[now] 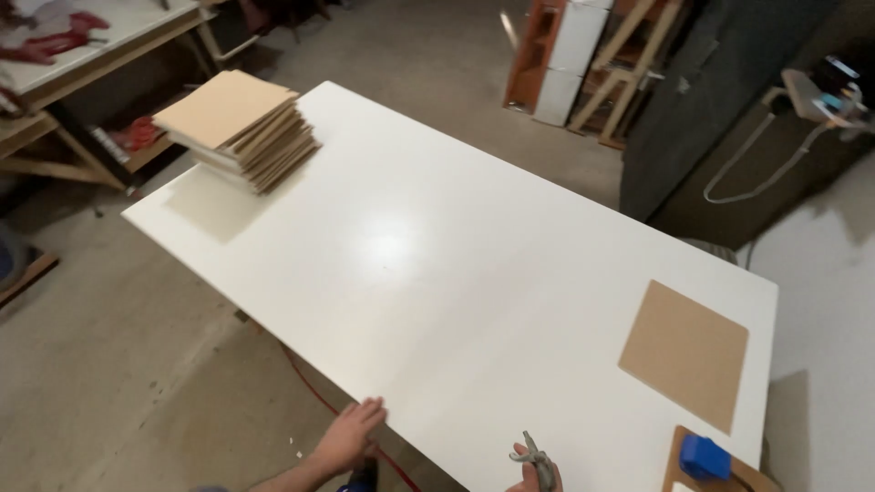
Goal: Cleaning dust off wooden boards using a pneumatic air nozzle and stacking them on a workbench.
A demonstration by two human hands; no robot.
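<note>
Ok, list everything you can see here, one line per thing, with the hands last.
white table: one, white, fills the middle of the view
stack of square boards: one stack, light brown, far left corner of the table
single square board: one, light brown, flat near the table's right end
blue block: one, blue, on a brown board at the bottom right edge
red cable: one, red, on the floor under the near table edge
workbench: one, pale top with wooden frame, upper left
wooden frames: several, leaning at the top right
left hand: open, fingers on the near table edge
right hand: holds a small grey tool, kind unclear
</note>
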